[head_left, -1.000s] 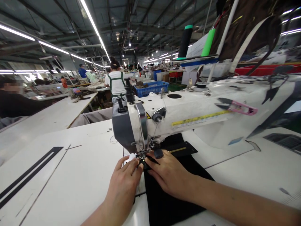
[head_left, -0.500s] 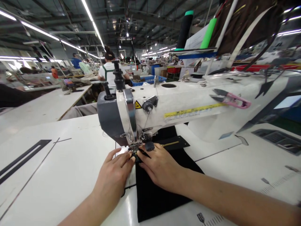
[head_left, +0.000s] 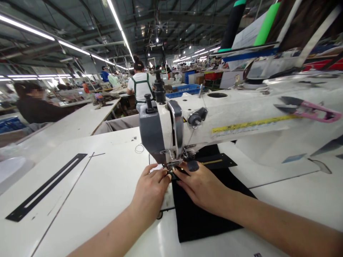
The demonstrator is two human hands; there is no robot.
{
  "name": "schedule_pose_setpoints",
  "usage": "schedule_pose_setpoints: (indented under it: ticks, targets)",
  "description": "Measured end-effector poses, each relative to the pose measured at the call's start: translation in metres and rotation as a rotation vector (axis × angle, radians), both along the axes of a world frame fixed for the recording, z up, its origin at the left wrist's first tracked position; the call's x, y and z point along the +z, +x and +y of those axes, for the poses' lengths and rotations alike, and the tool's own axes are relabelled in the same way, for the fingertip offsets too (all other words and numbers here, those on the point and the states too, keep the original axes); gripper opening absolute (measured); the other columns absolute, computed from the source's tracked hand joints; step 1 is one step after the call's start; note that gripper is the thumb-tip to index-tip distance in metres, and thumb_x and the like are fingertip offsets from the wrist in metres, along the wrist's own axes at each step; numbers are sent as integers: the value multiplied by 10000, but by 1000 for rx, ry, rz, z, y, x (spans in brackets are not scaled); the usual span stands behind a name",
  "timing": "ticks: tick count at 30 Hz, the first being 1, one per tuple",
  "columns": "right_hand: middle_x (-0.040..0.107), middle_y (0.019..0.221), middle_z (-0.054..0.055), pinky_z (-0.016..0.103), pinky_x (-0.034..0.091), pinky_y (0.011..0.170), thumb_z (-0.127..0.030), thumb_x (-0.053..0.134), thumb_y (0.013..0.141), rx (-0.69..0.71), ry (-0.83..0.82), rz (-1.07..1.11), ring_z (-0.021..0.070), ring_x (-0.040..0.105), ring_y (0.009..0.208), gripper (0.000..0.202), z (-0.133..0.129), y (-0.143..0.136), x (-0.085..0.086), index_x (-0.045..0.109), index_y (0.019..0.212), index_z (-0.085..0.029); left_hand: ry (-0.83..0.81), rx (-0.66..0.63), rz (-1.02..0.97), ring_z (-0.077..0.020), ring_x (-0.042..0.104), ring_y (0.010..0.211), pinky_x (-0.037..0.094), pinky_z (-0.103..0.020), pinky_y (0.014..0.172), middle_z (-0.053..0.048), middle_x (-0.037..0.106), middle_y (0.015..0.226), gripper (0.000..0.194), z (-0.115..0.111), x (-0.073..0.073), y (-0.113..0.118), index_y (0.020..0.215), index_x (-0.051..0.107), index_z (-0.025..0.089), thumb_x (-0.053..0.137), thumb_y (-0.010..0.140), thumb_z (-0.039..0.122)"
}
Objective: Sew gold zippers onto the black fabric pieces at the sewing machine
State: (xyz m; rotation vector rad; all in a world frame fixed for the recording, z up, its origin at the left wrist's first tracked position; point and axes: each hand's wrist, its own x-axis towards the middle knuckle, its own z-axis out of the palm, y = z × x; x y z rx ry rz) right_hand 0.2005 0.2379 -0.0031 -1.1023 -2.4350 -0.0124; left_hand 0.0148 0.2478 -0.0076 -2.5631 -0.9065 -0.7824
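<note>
Under the needle end of a white and grey sewing machine lies a piece of black fabric. A black strip with a slot and a gold-coloured line rests over it, running back to the right. My left hand is left of the presser foot, thumb and fingertips closed together at the small black edge there. My right hand lies over the fabric on the right, fingers stretched and slightly apart, their tips close to the foot. The machine's knob partly covers the right hand.
A black slotted template lies on the white table at left. Pink-handled thread snips sit against the machine arm. Thread cones stand above. Across the aisle, a person in white and another in dark clothing sit at tables.
The camera has turned left, so machine and hands appear further right and more of the template shows. Both hands stay at the presser foot, with little visible movement of the fabric.
</note>
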Motion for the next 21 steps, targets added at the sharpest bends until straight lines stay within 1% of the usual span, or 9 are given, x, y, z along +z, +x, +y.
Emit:
schedule_pose_setpoints:
  ticks: [6,12,16,21]
  targets:
    - [583,1083,140,428,428,894,-127,448,834,4,36,15,255,516,1036,255,2,0,-2,559,1064,-120,-40,1,1,-166,633,812,434,-396,884,-50,681,909,121,2,0,-1,845,603,152,489,853,113]
    - [586,1071,136,436,428,889,-134,447,838,-1,39,27,252,520,1024,275,3,-1,-3,534,1099,-125,-13,-9,-55,-157,637,777,439,-377,871,-35,688,876,124,3,-1,-1,790,582,148,484,854,108]
    - [595,1047,130,433,429,881,-140,454,840,-3,21,23,246,530,1001,256,4,-1,-2,540,1081,-128,-39,12,-52,-157,634,776,435,-380,880,-31,683,862,110,5,-2,0,778,577,149,509,830,81]
    - [606,1018,140,442,430,881,-149,444,841,-21,24,21,248,533,999,245,5,-2,-2,555,1059,-131,-43,20,-80,-154,637,763,442,-375,878,-27,684,839,140,5,-1,0,756,570,155,501,814,47]
